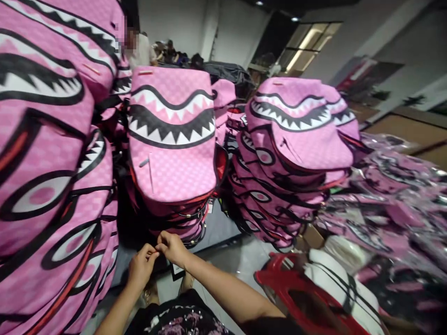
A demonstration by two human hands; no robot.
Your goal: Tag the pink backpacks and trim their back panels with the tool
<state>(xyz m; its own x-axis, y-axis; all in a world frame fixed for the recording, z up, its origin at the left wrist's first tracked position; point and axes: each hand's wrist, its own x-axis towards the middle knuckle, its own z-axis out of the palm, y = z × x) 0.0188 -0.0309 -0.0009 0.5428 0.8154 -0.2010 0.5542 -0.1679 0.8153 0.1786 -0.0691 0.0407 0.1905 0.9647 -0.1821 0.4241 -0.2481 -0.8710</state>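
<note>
My left hand (140,266) and my right hand (172,247) meet in front of the middle stack, fingertips pinched together. Whatever lies between the fingers is too small to make out. Just beyond them is a stack of pink backpacks, with a shark-mouth backpack (172,135) on top, its zigzag white teeth edged in black. Zippers and straps stick out along the stack's near lower edge. Below my right hand hangs a black and white tag (177,271); whether it is joined to what I pinch, I cannot tell.
Tall piles of pink backpacks (38,195) rise close on my left. Another backpack stack (300,125) stands at the right. A red stool (289,284) is near my right arm, with plastic-wrapped bags (387,204) heaped beyond. A person (141,49) is at the back.
</note>
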